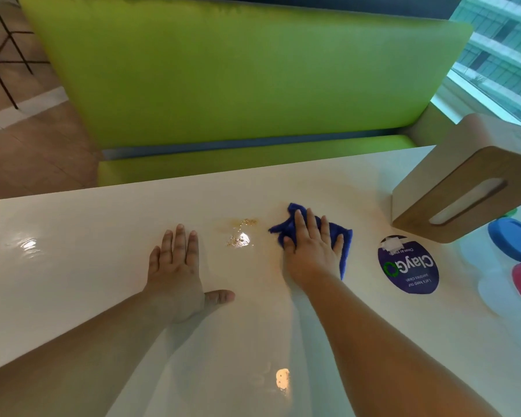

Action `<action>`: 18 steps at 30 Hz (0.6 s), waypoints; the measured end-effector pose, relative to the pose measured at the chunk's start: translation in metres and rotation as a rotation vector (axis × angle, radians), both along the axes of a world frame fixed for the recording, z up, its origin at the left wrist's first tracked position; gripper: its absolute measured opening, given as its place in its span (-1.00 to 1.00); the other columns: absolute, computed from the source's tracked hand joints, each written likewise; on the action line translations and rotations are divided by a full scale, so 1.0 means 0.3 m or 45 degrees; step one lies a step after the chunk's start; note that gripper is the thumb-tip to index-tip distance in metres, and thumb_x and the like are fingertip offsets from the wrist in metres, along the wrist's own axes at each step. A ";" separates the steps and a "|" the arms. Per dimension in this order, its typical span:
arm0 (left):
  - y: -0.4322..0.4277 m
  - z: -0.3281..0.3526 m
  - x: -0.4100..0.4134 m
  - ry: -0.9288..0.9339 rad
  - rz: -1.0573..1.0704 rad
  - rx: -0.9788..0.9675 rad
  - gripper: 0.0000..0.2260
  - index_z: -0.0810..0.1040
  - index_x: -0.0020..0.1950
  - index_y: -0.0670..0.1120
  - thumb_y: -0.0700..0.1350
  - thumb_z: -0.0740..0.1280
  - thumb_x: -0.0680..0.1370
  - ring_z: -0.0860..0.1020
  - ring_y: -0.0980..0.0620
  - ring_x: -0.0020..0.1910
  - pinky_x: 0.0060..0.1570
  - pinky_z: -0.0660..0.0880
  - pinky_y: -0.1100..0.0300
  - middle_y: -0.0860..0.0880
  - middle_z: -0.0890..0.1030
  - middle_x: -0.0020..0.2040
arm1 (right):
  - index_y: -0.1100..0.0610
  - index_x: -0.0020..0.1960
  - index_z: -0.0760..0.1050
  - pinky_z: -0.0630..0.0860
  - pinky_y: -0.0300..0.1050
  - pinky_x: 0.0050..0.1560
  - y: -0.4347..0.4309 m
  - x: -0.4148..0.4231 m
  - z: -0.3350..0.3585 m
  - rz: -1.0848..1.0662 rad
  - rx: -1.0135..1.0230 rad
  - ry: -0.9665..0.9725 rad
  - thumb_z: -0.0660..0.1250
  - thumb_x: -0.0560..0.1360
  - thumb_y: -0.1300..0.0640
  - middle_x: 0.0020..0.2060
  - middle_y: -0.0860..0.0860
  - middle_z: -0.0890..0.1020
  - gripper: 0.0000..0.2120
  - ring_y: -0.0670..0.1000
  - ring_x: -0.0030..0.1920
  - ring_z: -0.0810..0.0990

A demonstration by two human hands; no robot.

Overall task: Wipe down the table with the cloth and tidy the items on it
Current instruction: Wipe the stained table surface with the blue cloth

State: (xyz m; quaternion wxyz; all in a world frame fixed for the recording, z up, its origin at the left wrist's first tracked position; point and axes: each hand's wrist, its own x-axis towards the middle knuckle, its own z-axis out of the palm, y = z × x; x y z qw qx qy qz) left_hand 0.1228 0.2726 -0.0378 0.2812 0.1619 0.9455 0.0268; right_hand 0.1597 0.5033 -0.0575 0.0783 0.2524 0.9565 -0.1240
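Setting: canteen or food-court seating area. Evidence — glossy white table [73, 236] with a round "ClayGo" sticker [408, 266] reading "Let's keep our ... clean"; lime-green padded bench seat [238, 79] directly across; tissue dispenser box [463, 182] at table's right end; tiled floor [36, 145] and black metal stool legs [6, 49] at left — window [500, 55] at right.

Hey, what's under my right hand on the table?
The blue cloth lies flat under your right hand, its edges sticking out on both sides. The white table beneath it is covered, so any crumbs or smears there can't be seen.
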 end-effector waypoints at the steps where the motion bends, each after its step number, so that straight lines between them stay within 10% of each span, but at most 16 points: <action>1: 0.001 0.000 0.001 0.000 0.000 -0.003 0.16 -0.52 0.41 -0.11 0.59 0.03 0.23 -0.47 -0.14 0.44 0.46 -0.30 -0.05 -0.12 -0.53 0.43 | -0.09 0.54 -0.22 -0.30 0.24 0.46 -0.033 -0.013 0.006 -0.018 -0.015 -0.016 -0.08 0.60 -0.14 0.54 -0.10 -0.20 -0.42 0.04 0.52 -0.30; 18: -0.001 -0.015 -0.003 0.019 0.006 -0.007 0.20 -0.50 0.43 -0.11 0.60 0.07 0.20 -0.45 -0.14 0.44 0.45 -0.29 -0.05 -0.13 -0.52 0.44 | -0.19 0.52 -0.16 -0.33 0.09 0.48 -0.145 0.136 0.015 0.456 -0.076 0.054 -0.13 0.60 -0.12 0.51 -0.22 -0.19 -0.49 -0.08 0.51 -0.29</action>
